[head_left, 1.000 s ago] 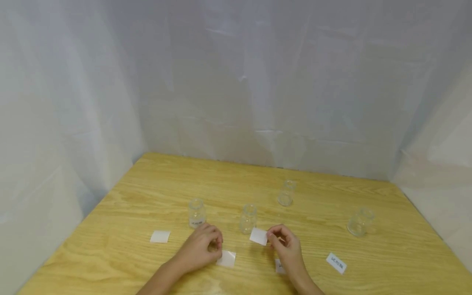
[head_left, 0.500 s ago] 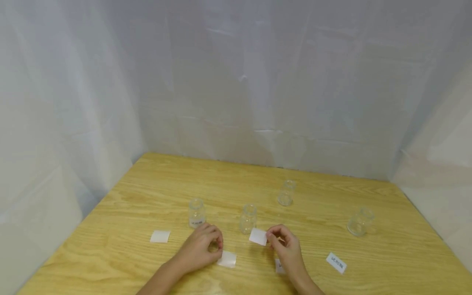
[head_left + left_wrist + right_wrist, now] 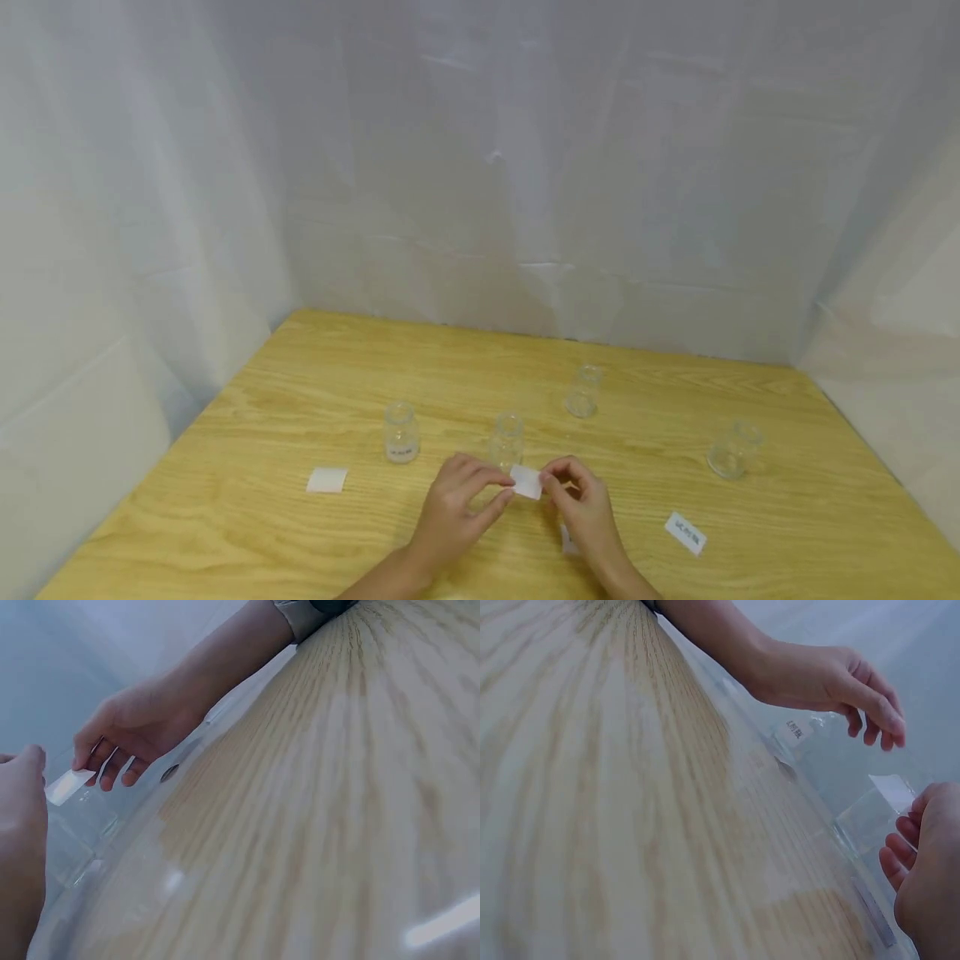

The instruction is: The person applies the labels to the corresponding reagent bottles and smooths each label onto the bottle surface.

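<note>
My right hand [image 3: 588,508] pinches a small white label [image 3: 527,482] by its right edge, blank face showing. The left hand [image 3: 459,507] is at the label's other edge in the head view, thumb and forefinger extended. In the right wrist view a gap separates the left fingertips [image 3: 896,739] from the held label [image 3: 892,791]. Just behind the label stands a clear glass jar [image 3: 507,437]. Another jar [image 3: 401,432], to the left, bears a printed label [image 3: 401,452] low on its side. A further label [image 3: 569,540] lies partly hidden under my right hand.
Two more clear glass jars stand on the wooden table [image 3: 225,500], one at the back [image 3: 582,392] and one at the right [image 3: 735,450]. A blank white label [image 3: 327,480] lies at left, a printed label [image 3: 686,533] at right. White sheeting [image 3: 480,167] surrounds the table.
My left hand has moved right, from beside a white piece on the table to the held label's edge. That piece is now out of sight. The right hand has barely moved.
</note>
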`<state>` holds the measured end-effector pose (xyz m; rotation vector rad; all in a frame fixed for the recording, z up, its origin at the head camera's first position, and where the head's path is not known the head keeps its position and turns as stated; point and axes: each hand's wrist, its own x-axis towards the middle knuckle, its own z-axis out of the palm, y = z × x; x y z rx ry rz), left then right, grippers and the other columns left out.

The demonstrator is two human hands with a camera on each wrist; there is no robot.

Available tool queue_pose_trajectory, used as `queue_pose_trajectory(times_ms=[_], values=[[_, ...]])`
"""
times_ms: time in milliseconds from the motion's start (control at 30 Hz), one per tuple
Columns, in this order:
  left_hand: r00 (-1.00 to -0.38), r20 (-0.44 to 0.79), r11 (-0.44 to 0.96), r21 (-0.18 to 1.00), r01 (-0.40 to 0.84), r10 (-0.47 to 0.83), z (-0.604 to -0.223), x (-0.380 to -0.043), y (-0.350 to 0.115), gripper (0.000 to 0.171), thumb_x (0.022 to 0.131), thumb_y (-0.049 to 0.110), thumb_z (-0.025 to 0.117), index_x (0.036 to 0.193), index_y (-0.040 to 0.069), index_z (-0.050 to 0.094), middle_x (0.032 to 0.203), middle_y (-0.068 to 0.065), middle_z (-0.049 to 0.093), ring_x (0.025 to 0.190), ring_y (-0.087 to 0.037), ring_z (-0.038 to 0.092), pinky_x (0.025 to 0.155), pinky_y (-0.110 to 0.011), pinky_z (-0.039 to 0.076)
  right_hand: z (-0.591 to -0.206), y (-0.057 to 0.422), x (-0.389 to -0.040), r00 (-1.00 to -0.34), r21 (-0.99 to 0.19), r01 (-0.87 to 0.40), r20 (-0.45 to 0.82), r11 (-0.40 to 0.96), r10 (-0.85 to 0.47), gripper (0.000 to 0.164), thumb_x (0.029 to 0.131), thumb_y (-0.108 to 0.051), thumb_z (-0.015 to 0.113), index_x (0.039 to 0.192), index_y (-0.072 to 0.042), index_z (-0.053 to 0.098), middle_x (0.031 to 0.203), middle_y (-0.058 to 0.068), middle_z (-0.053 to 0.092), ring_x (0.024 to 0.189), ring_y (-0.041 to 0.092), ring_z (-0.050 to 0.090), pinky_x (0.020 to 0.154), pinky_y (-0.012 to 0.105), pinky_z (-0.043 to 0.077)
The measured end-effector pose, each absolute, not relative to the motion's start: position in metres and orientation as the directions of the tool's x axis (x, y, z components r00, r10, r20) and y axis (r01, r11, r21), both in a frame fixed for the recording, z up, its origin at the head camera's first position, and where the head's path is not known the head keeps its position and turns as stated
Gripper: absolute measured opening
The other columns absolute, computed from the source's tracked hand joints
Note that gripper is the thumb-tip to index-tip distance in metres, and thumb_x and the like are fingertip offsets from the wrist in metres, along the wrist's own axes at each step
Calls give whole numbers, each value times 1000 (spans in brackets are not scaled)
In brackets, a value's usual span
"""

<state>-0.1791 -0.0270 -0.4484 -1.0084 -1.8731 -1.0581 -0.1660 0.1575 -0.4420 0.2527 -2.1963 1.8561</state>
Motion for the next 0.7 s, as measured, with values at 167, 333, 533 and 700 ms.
queue_pose_trajectory(times_ms=[167,333,533,700], values=[[-494,821,401,365,840,286,-451,-178,-17,20,74,15,75,92,8,69,93,3,65,86,-11,52,76,-25,47,-440,158,-165,-957,-942,-281,288,185,14,5,88,-3,61,87,2,61,80,10,60,66,19,56,51,27,49],[-549,771,390,420,820,324,-454,-178,-15,31,68,10,79,97,6,69,96,1,65,88,-12,54,78,-28,49,-441,157,-165,-952,-938,-307,305,158,-40,5,86,4,59,86,0,61,80,10,60,65,18,57,50,27,48],[-593,720,344,489,802,361,-457,-177,-16,30,71,15,77,98,6,68,94,3,63,82,-12,54,72,-22,49,-442,158,-164,-943,-940,-320,303,120,-141,3,86,0,60,89,1,59,79,11,57,66,18,53,50,26,48],[-659,668,322,575,752,346,-457,-177,-16,30,71,17,77,98,8,68,90,4,61,76,-10,53,64,-20,48,-441,157,-163,-956,-954,-272,253,123,-150,10,86,-4,63,90,2,58,84,9,58,70,17,55,51,28,50]])
